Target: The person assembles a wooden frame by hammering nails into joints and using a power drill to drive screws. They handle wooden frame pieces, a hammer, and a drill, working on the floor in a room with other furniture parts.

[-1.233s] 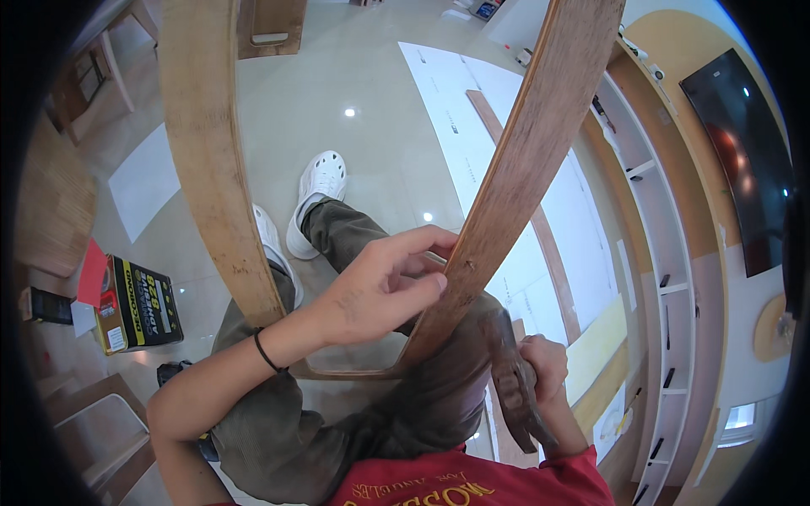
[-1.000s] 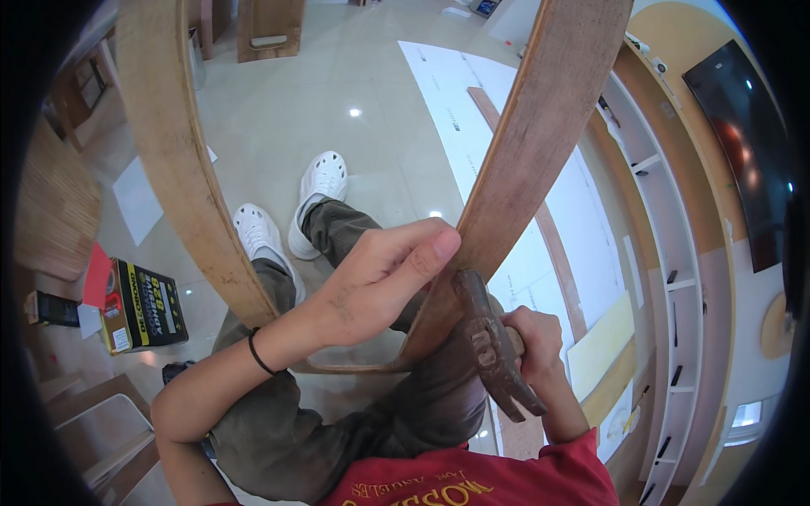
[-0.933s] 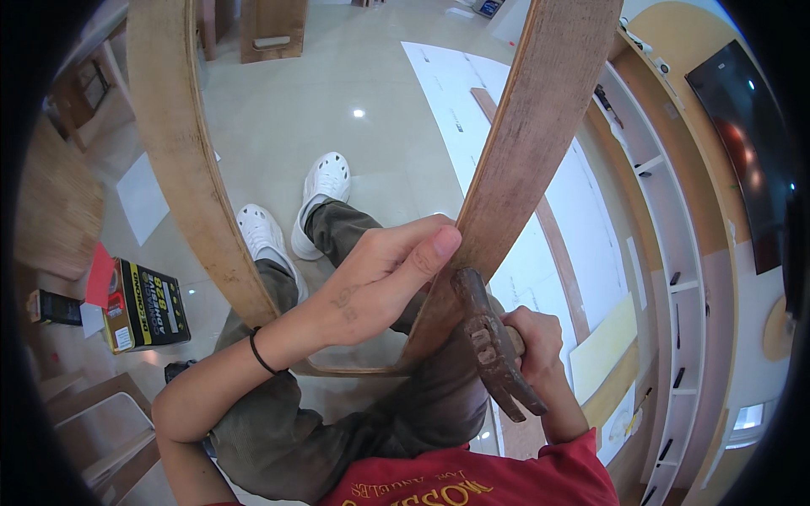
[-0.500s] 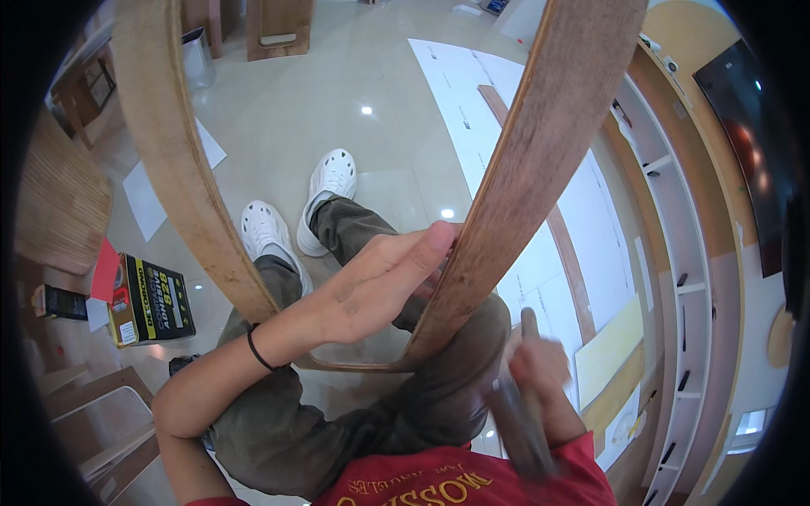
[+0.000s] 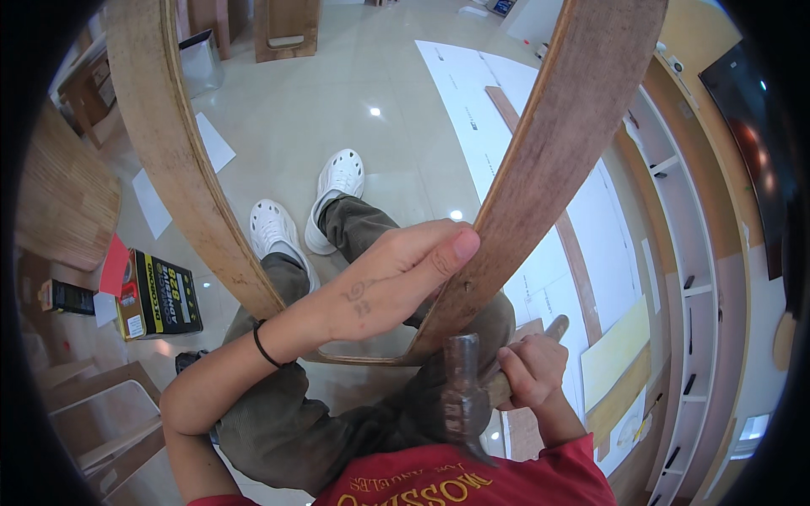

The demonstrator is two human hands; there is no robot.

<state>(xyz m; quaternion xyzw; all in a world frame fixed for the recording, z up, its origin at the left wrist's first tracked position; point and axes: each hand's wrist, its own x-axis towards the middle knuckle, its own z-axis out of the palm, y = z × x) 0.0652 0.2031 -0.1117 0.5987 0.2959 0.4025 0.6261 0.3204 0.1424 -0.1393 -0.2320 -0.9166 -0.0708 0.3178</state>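
Note:
A bent wooden frame (image 5: 557,143), a narrow loop with two long boards, stands between my knees with its closed lower end near my lap. My left hand (image 5: 396,282) reaches across it and grips the right board, thumb along the edge and fingers hidden behind. A small dark spot, perhaps a nail head, shows on that board just below the hand. My right hand (image 5: 533,371) is closed round the wooden handle of a claw hammer (image 5: 461,384). The metal head hangs over my lap, apart from the board.
A yellow-and-black adhesive can (image 5: 169,295) stands on the floor at left, a smaller dark box (image 5: 69,297) beside it. White sheets (image 5: 607,244) with wooden strips lie at right, before a white shelf unit (image 5: 675,169). A metal bin (image 5: 201,66) stands far left.
The hammer, blurred before, has swung left and up toward the frame with my right hand. My left thumb now lies flatter against the board's edge. The view has shifted slightly.

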